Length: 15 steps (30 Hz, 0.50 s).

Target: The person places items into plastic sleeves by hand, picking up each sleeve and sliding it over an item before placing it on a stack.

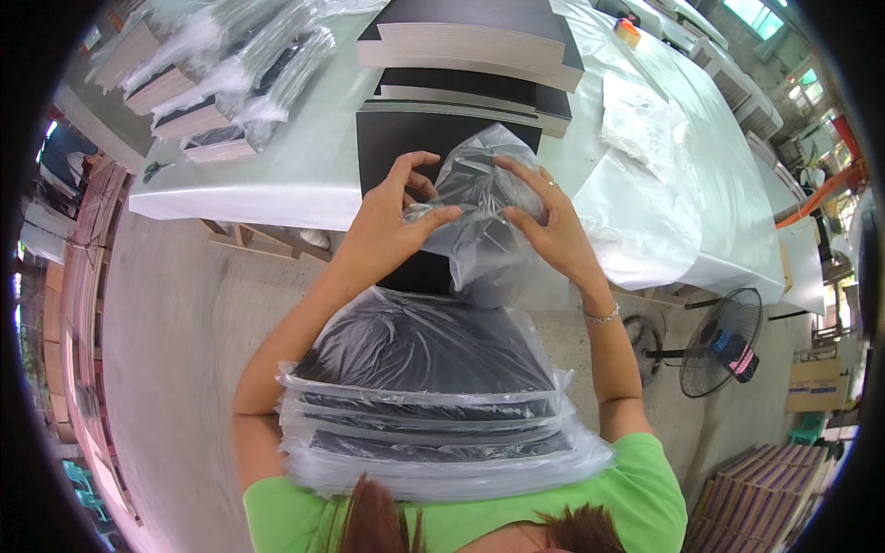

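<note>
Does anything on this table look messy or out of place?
Nothing looks spilled. The black boards sit in uneven, offset stacks, the wrapped bundles at left lie at a slant, and the scissors rest close to the left edge of the table, where they might get knocked off.
</note>
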### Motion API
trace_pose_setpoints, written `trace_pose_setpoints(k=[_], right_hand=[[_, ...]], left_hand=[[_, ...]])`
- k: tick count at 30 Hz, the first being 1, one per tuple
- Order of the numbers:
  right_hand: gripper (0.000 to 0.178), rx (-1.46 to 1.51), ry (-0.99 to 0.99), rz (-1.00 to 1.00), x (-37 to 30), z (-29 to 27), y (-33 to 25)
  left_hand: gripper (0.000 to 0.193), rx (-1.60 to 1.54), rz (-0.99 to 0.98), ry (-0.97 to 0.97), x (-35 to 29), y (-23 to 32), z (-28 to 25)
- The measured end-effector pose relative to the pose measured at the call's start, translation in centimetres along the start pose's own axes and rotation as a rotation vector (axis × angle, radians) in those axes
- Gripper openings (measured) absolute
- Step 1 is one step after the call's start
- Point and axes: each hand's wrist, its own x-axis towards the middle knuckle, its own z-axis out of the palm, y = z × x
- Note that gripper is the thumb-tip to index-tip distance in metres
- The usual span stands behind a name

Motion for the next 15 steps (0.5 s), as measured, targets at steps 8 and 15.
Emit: trace_pose_setpoints(k=[8, 15], right_hand=[[0.068, 0.063, -0.051, 0.0, -2.1, 1.4, -1.1], [0.067, 0.072, -0.011, 0.037, -2.8, 2.6, -1.0]], left_hand=[[0.042, -0.038, 0.044, 0.035, 0.9, -3.3, 0.0], [0.028, -0.268, -0.046, -0.124, 2.0, -5.7, -0.7]])
